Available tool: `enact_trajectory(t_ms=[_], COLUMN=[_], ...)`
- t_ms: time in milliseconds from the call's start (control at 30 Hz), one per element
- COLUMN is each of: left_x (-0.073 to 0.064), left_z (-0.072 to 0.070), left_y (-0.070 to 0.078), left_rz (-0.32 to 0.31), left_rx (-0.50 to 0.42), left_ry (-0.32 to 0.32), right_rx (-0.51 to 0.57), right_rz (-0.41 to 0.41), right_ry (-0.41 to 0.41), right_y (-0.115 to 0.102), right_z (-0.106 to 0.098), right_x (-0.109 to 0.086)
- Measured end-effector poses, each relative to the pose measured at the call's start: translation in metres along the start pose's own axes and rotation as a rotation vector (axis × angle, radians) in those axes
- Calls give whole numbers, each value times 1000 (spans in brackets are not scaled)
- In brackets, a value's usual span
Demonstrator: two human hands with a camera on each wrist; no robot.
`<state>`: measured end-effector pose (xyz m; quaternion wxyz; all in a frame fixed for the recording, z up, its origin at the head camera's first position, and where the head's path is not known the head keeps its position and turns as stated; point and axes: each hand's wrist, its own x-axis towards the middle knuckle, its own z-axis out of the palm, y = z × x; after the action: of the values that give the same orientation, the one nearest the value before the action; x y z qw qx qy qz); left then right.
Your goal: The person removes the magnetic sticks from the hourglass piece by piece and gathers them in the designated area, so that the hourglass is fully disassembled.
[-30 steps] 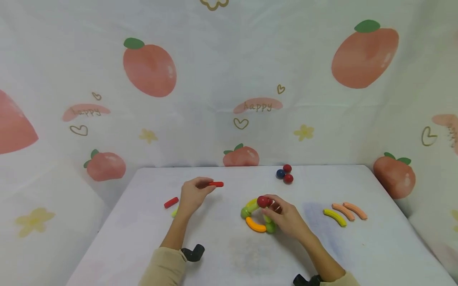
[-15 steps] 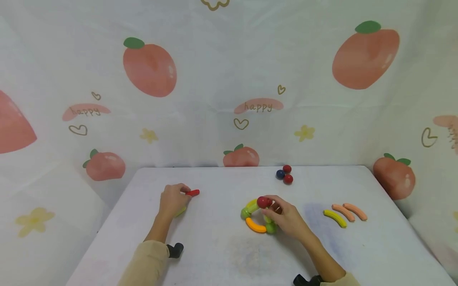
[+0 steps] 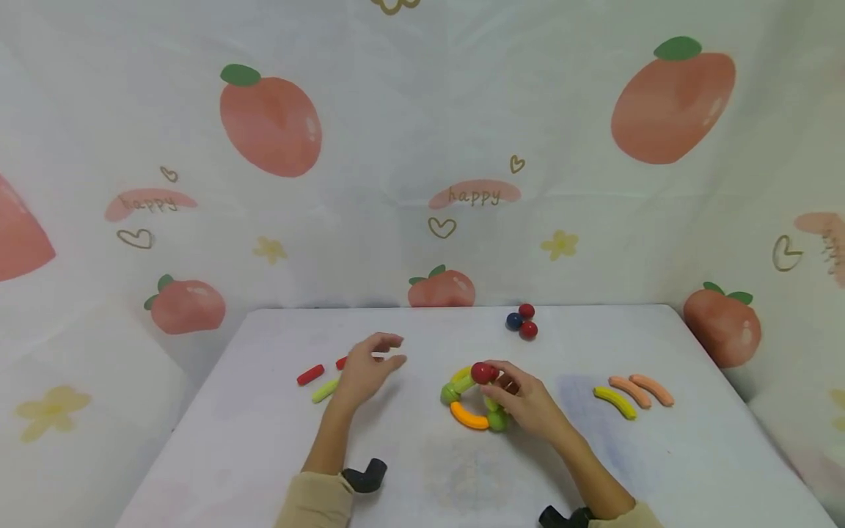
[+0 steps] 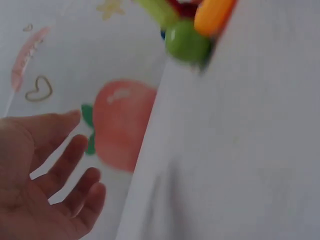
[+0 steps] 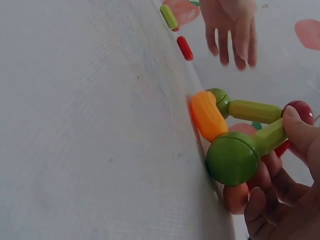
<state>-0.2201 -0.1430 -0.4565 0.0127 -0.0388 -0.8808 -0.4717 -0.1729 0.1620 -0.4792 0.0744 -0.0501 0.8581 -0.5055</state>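
Note:
My right hand [image 3: 528, 400] pinches a red ball [image 3: 482, 372] at the top of a small assembly of toy balls and rods. Light-green straight rods [image 5: 270, 137] slope from that ball down to green balls [image 5: 233, 159]. An orange curved rod [image 3: 469, 416] joins the green balls low down, and a yellow curved rod [image 3: 461, 374] shows behind. My left hand [image 3: 365, 370] hovers left of the assembly, fingers apart and holding nothing. Close by it on the table are a red rod [image 3: 341, 362], partly hidden by the hand, another red rod [image 3: 310, 375] and a light-green rod [image 3: 325, 390].
Two red balls and a blue ball [image 3: 514, 321] sit together at the table's back edge. To the right lie a yellow curved rod [image 3: 615, 403] and two pinkish curved rods [image 3: 630, 391]. A printed cloth [image 3: 370, 220] hangs behind the white table [image 3: 462, 484].
My left hand carried a red rod leftward, let it go beside the light-green rod, then moved back right without it. The right hand keeps its hold on the red ball.

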Motion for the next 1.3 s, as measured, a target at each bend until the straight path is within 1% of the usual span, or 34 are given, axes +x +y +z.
enact_trajectory(t_ms=[133, 233, 300, 333, 433, 533, 633, 700, 800, 867, 967, 1033, 1167, 1300], left_x=[-4, -4, -3, -3, -3, -4, -5, -6, -8, -9, -9, -10, -11, -11], left_z=[35, 55, 66, 70, 78, 83, 86, 87, 87, 85, 85, 86, 87, 88], left_y=[9, 14, 17, 18, 19, 20, 20, 20, 20, 19, 18, 19, 21, 20], left_rz=[27, 62, 84, 88, 94, 102, 121, 138, 154, 160, 176, 175, 164, 153], left_rx=[-49, -76, -80, -84, -101, -112, -104, -93, -80, -76, -88, -97, -113, -109], left_ry=[-154, -261, -305, -314, -320, -321, -337, -340, -327, -314, -302, -301, -313, -329], right_rx=[6, -5, -20, -23, -52, -86, -129, -147, -163, -169, -191, -210, -248, -277], right_rz=[-3, -6, -18, -28, -86, -169, -255, -310, -365, -379, -383, -393, -441, -452], right_ry=[-12, -9, 2, 7, 35, 87, 135, 138, 114, 97, 107, 128, 186, 224], right_y=[0, 1, 1, 1, 1, -1, -4, -7, -13, -18, -22, -22, -20, -18], right_z=[1, 1, 0, -1, -1, -1, -1, 0, 2, 4, 6, 7, 10, 12], right_x=[1, 1, 1, 0, -1, -3, -4, -5, -5, -6, -6, -7, -6, -6])
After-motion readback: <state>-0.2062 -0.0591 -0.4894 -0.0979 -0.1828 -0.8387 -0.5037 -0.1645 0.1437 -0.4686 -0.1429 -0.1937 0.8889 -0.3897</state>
